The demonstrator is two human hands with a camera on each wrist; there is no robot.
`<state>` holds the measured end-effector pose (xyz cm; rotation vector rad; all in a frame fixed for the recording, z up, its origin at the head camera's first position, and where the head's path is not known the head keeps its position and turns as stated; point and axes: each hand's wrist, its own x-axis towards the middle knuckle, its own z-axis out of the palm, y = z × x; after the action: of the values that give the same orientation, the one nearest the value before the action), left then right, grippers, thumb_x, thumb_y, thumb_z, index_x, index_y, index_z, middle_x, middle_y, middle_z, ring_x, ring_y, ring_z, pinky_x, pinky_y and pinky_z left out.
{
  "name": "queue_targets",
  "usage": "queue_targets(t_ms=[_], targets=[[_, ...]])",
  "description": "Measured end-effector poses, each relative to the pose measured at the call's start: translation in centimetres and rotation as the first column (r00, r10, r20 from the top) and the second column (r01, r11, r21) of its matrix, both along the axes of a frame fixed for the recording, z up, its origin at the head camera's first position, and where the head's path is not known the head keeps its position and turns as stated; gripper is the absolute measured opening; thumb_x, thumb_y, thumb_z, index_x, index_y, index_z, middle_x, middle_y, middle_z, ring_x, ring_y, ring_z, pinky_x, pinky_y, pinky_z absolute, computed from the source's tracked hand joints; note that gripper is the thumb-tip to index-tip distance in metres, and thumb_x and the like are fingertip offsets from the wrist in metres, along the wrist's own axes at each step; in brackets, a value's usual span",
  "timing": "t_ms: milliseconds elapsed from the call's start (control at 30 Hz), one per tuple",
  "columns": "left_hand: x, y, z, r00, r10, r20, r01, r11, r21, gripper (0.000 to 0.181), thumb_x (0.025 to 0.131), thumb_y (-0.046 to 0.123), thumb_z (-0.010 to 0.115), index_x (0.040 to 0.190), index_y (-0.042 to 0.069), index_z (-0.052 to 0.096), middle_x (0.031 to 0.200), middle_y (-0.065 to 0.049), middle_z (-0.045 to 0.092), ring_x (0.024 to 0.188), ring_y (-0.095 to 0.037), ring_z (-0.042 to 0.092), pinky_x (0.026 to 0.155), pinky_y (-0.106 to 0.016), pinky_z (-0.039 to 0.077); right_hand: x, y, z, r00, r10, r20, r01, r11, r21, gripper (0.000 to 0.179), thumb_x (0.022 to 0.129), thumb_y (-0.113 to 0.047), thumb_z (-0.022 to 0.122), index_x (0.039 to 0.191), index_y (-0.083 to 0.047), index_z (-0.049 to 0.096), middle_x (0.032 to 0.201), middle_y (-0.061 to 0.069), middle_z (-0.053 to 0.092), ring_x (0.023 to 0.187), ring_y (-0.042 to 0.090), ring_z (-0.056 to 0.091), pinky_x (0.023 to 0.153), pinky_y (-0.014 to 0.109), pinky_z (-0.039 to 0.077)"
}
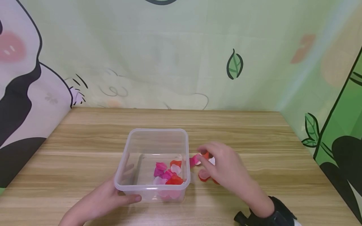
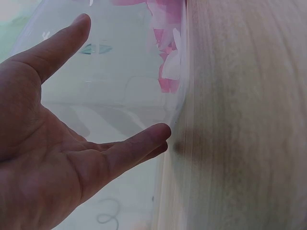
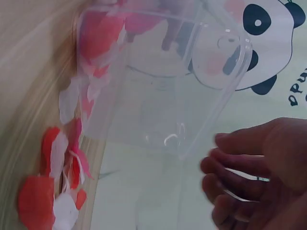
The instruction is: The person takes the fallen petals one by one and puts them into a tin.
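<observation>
A clear plastic box (image 1: 152,188) with a pale rim stands on the wooden table. Pink, red and white petals (image 1: 174,180) lie inside it, toward its right side. My left hand (image 1: 101,196) rests against the box's left front corner, thumb along the front wall. In the left wrist view its fingers (image 2: 139,143) are spread and fairly straight against the clear wall. To the right of the box lie loose petals (image 1: 204,174), partly hidden by my right hand (image 1: 227,163). The right wrist view shows that hand's fingers (image 3: 240,184) loosely bent, with nothing between them, above the loose petals (image 3: 36,201).
The wooden tabletop (image 1: 240,125) extends behind and to both sides of the box. A printed cloth (image 1: 183,56) with leaves and pandas stands along the back and sides. A black strap (image 1: 278,213) is around my right wrist.
</observation>
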<state>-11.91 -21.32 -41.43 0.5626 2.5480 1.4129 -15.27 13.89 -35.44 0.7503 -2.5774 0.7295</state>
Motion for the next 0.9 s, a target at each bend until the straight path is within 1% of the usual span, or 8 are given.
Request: queue_targets(t_ms=[67,133,233,333,467,600,733,900], targets=[[0.0,0.0,0.0,1.0,-0.001,-0.006,0.001,1.0,-0.003,0.108,0.085,0.033,0.086,0.162,0.001,0.017,0.153,-0.031,0.04,0.125,-0.037,0.057,0.091,-0.03,0.052,-0.3,0.3,0.0,0.996,-0.03,0.085,0.024,0.997,0.076,0.013,0.086,-0.01,0.083,0.097,-0.01,0.075,0.091,-0.001,0.071,0.081,0.015,0.064,0.071,0.034,0.055],[0.0,0.0,0.0,1.0,-0.001,-0.01,0.001,1.0,-0.006,0.108,0.085,0.034,0.086,0.162,0.001,0.017,0.153,-0.031,0.04,0.125,-0.037,0.056,0.091,-0.03,0.052,-0.6,0.6,-0.1,0.983,-0.054,0.175,0.025,0.986,0.165,0.013,0.085,-0.008,0.082,0.096,-0.009,0.074,0.09,0.001,0.07,0.081,0.017,0.064,0.071,0.036,0.055],[0.0,0.0,0.0,1.0,0.0,-0.014,-0.001,1.0,-0.008,0.109,0.085,0.034,0.086,0.162,0.002,0.016,0.154,-0.031,0.04,0.126,-0.038,0.056,0.091,-0.03,0.051,-1.0,1.0,-0.5,0.955,-0.102,0.279,0.015,0.955,0.297,0.012,0.084,-0.005,0.081,0.093,-0.008,0.074,0.088,0.002,0.07,0.082,0.019,0.065,0.072,0.039,0.055],[0.0,0.0,0.0,1.0,-0.001,-0.011,0.001,1.0,-0.005,0.11,0.085,0.034,0.086,0.163,0.004,0.014,0.154,-0.031,0.039,0.126,-0.038,0.055,0.091,-0.03,0.051,-1.3,1.3,-0.9,0.925,-0.146,0.351,0.004,0.927,0.375,0.013,0.082,-0.001,0.08,0.092,-0.006,0.074,0.086,0.003,0.069,0.077,0.019,0.061,0.07,0.039,0.054],[0.0,0.0,0.0,1.0,-0.001,-0.01,0.001,1.0,-0.004,0.112,0.085,0.034,0.086,0.164,0.006,0.012,0.155,-0.031,0.038,0.127,-0.039,0.055,0.09,-0.03,0.052,-1.7,1.9,-1.6,0.903,-0.18,0.389,0.004,0.911,0.413,0.015,0.079,0.004,0.08,0.084,-0.006,0.07,0.078,0.002,0.062,0.068,0.018,0.052,0.059,0.035,0.048],[0.0,0.1,0.0,1.0,-0.001,-0.011,0.001,1.0,-0.005,0.11,0.085,0.033,0.087,0.163,0.005,0.014,0.154,-0.031,0.039,0.126,-0.039,0.055,0.09,-0.03,0.052,-1.9,2.5,-2.1,0.906,-0.19,0.379,0.001,0.894,0.448,0.023,0.076,0.008,0.075,0.072,-0.01,0.061,0.069,0.0,0.053,0.064,0.018,0.046,0.053,0.032,0.038],[0.0,0.1,0.0,1.0,-0.002,-0.012,0.002,1.0,-0.004,0.109,0.085,0.033,0.087,0.163,0.004,0.016,0.154,-0.031,0.04,0.125,-0.039,0.056,0.089,-0.03,0.053,-2.2,2.8,-2.6,0.907,-0.193,0.375,-0.006,0.884,0.467,0.029,0.076,0.006,0.075,0.067,-0.013,0.054,0.065,-0.001,0.047,0.062,0.016,0.042,0.052,0.031,0.033],[0.0,0.0,-0.1,1.0,-0.004,-0.012,0.004,1.0,-0.002,0.108,0.085,0.033,0.086,0.162,0.002,0.018,0.153,-0.031,0.04,0.125,-0.039,0.056,0.09,-0.03,0.052,-2.5,2.8,-3.1,0.897,-0.2,0.395,-0.009,0.884,0.468,0.028,0.077,0.004,0.077,0.069,-0.013,0.056,0.065,-0.002,0.049,0.062,0.017,0.044,0.054,0.032,0.035]])
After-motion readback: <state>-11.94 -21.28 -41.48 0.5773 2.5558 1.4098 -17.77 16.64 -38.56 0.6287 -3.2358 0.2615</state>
